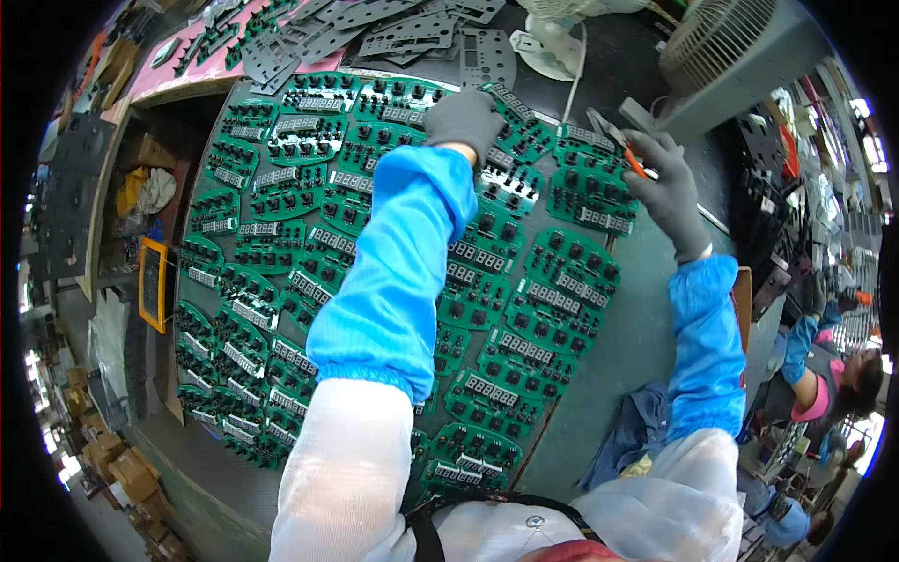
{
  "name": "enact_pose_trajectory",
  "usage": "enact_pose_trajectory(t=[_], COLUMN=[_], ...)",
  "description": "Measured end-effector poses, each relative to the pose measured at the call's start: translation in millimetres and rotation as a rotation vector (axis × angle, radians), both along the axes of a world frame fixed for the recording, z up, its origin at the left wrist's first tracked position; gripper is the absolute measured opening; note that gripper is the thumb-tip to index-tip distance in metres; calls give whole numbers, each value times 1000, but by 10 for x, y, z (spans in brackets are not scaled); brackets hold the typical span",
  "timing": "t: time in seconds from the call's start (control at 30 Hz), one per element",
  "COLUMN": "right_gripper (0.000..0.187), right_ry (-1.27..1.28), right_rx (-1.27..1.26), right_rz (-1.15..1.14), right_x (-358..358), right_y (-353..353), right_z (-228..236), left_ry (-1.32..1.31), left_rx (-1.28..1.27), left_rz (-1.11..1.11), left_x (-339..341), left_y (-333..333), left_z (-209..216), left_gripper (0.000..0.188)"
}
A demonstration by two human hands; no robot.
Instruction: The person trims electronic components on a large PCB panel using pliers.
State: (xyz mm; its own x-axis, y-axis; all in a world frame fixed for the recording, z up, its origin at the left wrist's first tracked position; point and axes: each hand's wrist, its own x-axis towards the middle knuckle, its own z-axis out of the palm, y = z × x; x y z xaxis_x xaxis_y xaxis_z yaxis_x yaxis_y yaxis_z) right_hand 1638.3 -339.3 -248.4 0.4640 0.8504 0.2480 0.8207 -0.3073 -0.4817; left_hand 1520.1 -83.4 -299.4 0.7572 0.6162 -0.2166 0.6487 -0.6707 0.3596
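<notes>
My left hand [464,124], in a dark grey glove, reaches to the far side of the table. Its fingers are closed at the left edge of a green circuit board [521,126] that lies slanted against its neighbours; the fingertips are partly hidden. Off to the right, my right hand [672,187], gloved alike, is closed around orange-handled pliers [629,142], whose metal jaws point up and left. Beneath the pliers lies another green board [592,192] with black buttons and a white digit display. Rows of similar boards [529,348] surround my left arm.
Grey cut-out panels [403,36] are piled at the far edge. A fan [721,56] and a white stand base [548,54] stand at the far right. Blue cloth [637,431] lies by my right forearm. An open compartment [154,178] is at left; another person [824,379] sits at right.
</notes>
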Motion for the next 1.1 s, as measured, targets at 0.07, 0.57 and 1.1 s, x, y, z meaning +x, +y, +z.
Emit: enact_pose_trajectory(t=[0.07, 0.57, 1.1], right_gripper=[47, 50, 69], right_ry=[297, 279, 441], right_rx=[116, -16, -478], right_rz=[-119, -128, -188], right_x=[-299, -2988, -4656], right_y=[-223, -1398, -2420], right_z=[104, 998, 520], left_ry=[-78, -881, -1741], left_rx=[-107, -2101, -2105], left_rz=[-91, -115, 460], left_x=[-121, -2673, -5159], left_y=[196, -2044, -1976], left_z=[59, 727, 981], left_gripper=[47, 98, 33])
